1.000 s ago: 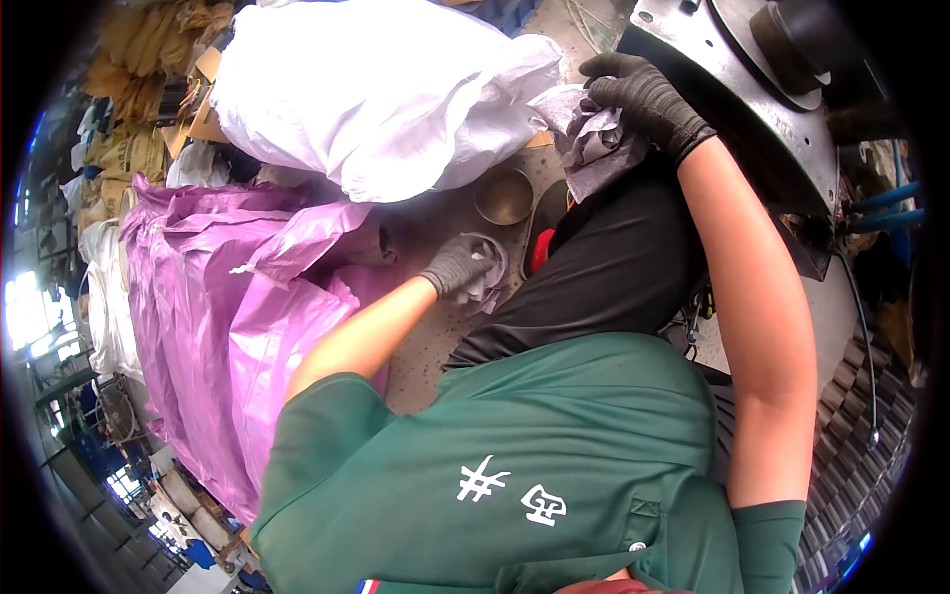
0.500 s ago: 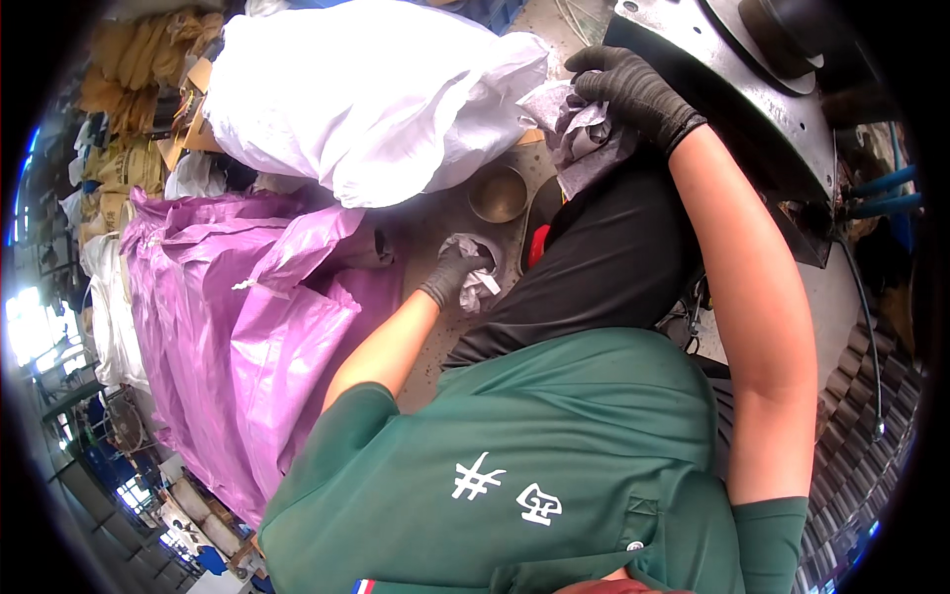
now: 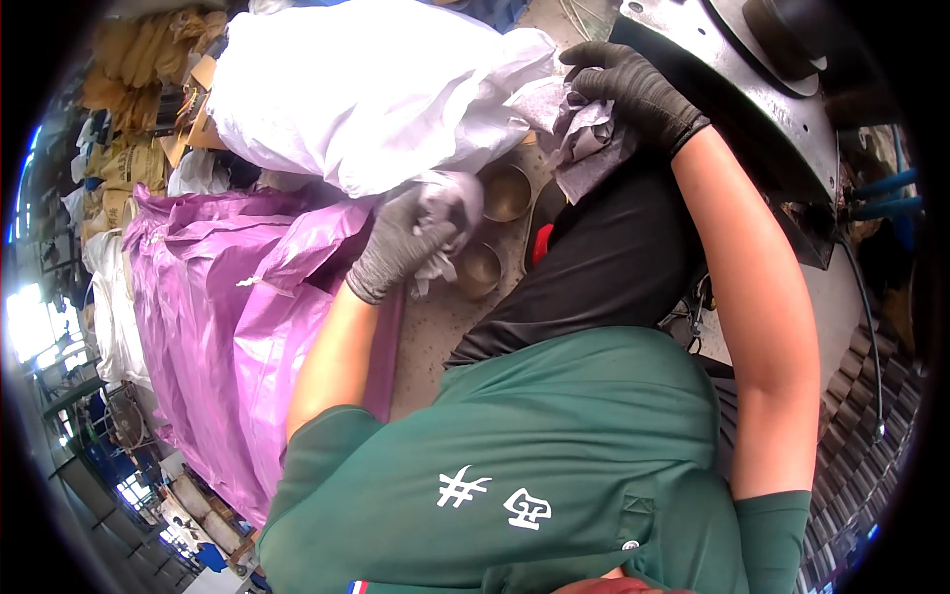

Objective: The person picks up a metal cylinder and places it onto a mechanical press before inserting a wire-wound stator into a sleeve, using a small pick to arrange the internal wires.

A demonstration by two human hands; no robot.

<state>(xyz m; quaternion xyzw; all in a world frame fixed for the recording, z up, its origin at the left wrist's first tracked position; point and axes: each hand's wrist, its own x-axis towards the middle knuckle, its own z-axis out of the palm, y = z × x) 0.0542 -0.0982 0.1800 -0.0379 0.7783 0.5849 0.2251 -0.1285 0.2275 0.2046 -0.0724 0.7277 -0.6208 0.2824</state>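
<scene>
My left hand (image 3: 399, 243), in a dark grey glove, is closed on a crumpled grey rag (image 3: 457, 203). It is held up beside two round metal bowls. The farther bowl (image 3: 508, 195) lies partly behind the rag; the nearer bowl (image 3: 479, 270) sits just right of the rag's lower end. Above my black-clad leg, my right hand (image 3: 638, 91), gloved the same way, grips a second grey cloth (image 3: 591, 144) that hangs in folds below the fingers. Whatever lies inside the bowls is too unclear to make out.
A big white sack (image 3: 366, 89) bulges at the far left of the bowls, and a purple woven sack (image 3: 218, 327) stands on the left. Heavy metal machinery (image 3: 742, 89) borders my right arm. Something red (image 3: 541, 243) shows beside my leg.
My left hand has lifted the rag off the nearer bowl and carried it up and to the left, uncovering that bowl. My right hand and its cloth have hardly moved.
</scene>
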